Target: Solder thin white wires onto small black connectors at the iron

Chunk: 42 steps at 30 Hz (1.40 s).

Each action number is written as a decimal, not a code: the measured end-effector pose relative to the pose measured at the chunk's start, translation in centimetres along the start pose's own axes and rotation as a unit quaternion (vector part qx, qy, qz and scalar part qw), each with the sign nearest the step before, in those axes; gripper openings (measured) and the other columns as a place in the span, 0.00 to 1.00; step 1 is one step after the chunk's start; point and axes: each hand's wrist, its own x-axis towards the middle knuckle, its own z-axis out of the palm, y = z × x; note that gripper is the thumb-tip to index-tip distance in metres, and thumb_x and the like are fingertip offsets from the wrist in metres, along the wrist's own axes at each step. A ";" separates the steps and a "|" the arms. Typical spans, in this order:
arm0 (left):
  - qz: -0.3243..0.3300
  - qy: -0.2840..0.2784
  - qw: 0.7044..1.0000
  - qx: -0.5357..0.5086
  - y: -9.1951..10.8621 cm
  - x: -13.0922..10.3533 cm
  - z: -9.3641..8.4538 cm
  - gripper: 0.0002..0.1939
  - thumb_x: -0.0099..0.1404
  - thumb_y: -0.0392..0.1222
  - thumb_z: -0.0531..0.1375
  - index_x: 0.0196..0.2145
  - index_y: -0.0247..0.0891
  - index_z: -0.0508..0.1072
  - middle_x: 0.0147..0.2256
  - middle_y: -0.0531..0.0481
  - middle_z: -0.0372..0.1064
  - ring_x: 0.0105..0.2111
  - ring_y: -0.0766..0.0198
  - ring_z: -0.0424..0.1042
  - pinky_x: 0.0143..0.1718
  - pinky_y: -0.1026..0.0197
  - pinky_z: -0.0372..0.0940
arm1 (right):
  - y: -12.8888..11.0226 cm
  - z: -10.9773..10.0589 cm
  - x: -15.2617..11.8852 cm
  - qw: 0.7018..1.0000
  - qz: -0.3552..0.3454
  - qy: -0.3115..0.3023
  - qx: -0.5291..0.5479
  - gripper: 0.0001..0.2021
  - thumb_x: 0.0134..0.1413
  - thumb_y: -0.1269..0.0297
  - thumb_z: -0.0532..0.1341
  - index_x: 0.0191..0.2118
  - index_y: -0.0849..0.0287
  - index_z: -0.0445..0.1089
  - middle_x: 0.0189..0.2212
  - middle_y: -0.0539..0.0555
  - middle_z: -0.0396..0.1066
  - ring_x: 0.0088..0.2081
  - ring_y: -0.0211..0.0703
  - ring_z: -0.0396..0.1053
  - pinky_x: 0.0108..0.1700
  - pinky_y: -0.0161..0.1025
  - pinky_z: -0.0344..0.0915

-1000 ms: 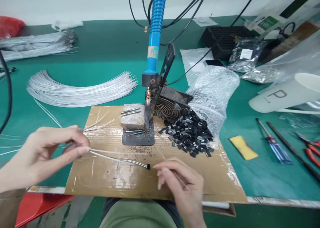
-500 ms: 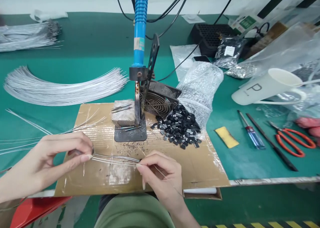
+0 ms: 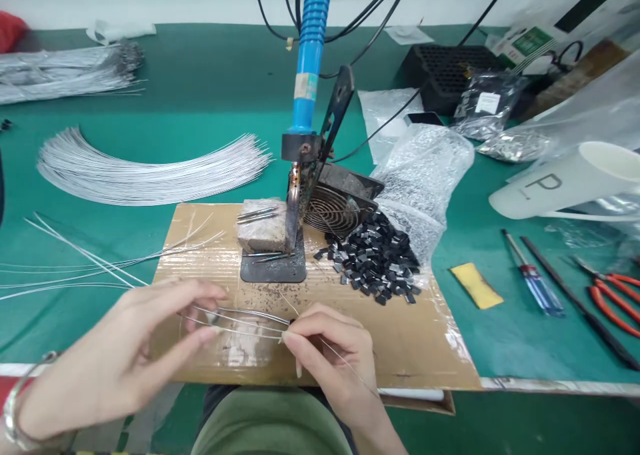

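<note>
My right hand [image 3: 335,348] pinches several thin wires between thumb and forefinger, above the cardboard. A small dark piece shows at those fingertips, mostly hidden, and one thin strand slants across the hand. Toward the left run the wires [image 3: 253,322], some grey and some whitish, slightly bowed. My left hand [image 3: 165,328] is around their far ends, slightly blurred, its thumb and forefinger apart with the wires passing between. Behind the hands, a blue-handled hot-air tool [image 3: 310,75] points down in a metal stand [image 3: 273,272] beside a pale block [image 3: 263,232] with metal rods on it.
Small black parts [image 3: 380,258] lie heaped by a round fan grille [image 3: 333,212] and bubble wrap [image 3: 425,168]. A curved bundle of white wires [image 3: 150,178] lies left. On the right are a yellow pad [image 3: 476,285], screwdriver [image 3: 540,288], orange-handled pliers [image 3: 613,302] and white mug [image 3: 565,182].
My left hand has moved right along the wires, and its thumb and forefinger have parted from their pinch. The right hand keeps its grip. The view has shifted slightly left.
</note>
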 end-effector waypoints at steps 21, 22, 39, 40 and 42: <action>-0.230 -0.017 0.905 -0.358 3.4 1.6 6.5 0.16 0.72 0.53 0.63 0.31 0.39 0.75 0.24 0.55 0.66 0.24 0.68 0.61 0.24 0.71 0.58 | 1.0 -0.1 0.0 0.987 0.056 0.130 0.075 0.11 0.70 0.62 0.65 0.36 0.53 0.85 0.28 0.48 0.73 0.19 0.30 0.69 0.22 0.29 0.66; -0.231 -0.008 0.904 -0.360 3.3 1.6 6.5 0.16 0.71 0.53 0.63 0.32 0.39 0.75 0.24 0.55 0.66 0.24 0.68 0.61 0.24 0.71 0.58 | 1.0 -0.1 -0.1 0.984 0.062 0.134 0.095 0.12 0.71 0.60 0.65 0.37 0.53 0.85 0.29 0.49 0.74 0.19 0.30 0.70 0.21 0.28 0.66; -0.243 0.006 0.901 -0.359 4.2 2.5 6.0 0.16 0.68 0.52 0.64 0.29 0.38 0.77 0.22 0.53 0.67 0.21 0.68 0.61 0.22 0.71 0.58 | 0.9 2.6 0.2 0.951 0.161 0.073 0.253 0.06 0.61 0.58 0.73 0.39 0.52 0.87 0.29 0.48 0.72 0.17 0.27 0.67 0.17 0.25 0.67; -0.245 0.006 0.902 -0.357 4.2 2.5 6.1 0.16 0.68 0.52 0.64 0.29 0.38 0.77 0.22 0.53 0.67 0.21 0.68 0.60 0.22 0.71 0.58 | 0.9 2.6 0.2 0.950 0.163 0.075 0.257 0.06 0.60 0.58 0.73 0.39 0.53 0.87 0.28 0.47 0.72 0.17 0.27 0.67 0.17 0.24 0.66; -0.248 0.007 0.902 -0.353 4.2 2.4 6.1 0.16 0.68 0.52 0.64 0.29 0.38 0.76 0.22 0.53 0.66 0.21 0.68 0.60 0.22 0.70 0.57 | 0.9 2.7 0.2 0.947 0.170 0.079 0.262 0.06 0.58 0.58 0.74 0.37 0.53 0.86 0.28 0.47 0.72 0.16 0.27 0.67 0.16 0.24 0.65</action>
